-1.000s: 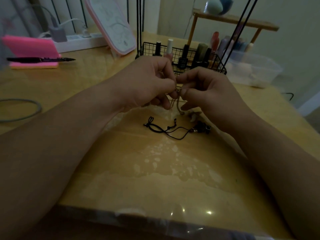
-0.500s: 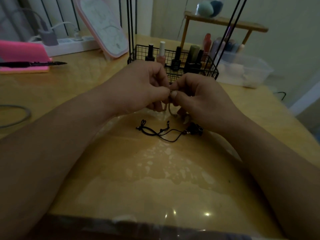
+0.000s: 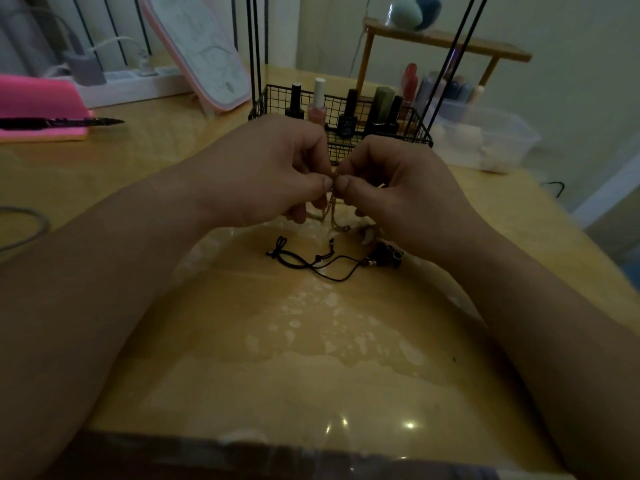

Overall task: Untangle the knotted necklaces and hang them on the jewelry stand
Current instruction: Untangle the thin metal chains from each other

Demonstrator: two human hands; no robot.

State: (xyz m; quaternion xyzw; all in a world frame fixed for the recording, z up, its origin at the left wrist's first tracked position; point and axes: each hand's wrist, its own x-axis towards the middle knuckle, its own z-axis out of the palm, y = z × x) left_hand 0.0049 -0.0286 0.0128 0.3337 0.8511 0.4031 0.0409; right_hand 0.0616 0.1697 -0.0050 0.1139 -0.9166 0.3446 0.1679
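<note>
2 hands, left hand (image 3: 266,174) and right hand (image 3: 398,188), pinch a thin chain (image 3: 331,211).

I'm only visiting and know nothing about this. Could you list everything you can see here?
chain necklace: one, pale gold, pinched between both hands above the table
cord necklace: one, black, lying on the table below the hands
wire basket: one, black, behind the hands, with tall thin rods; perhaps the jewelry stand
nail polish bottles: about five, black, pink, green, in the basket
pen: one, black, on a pink block, far left
power strip: one, white, back left
plastic box: one, clear, right of the basket
table: one, yellow wood
left hand: one, pinching the chain
right hand: one, pinching the chain
</note>
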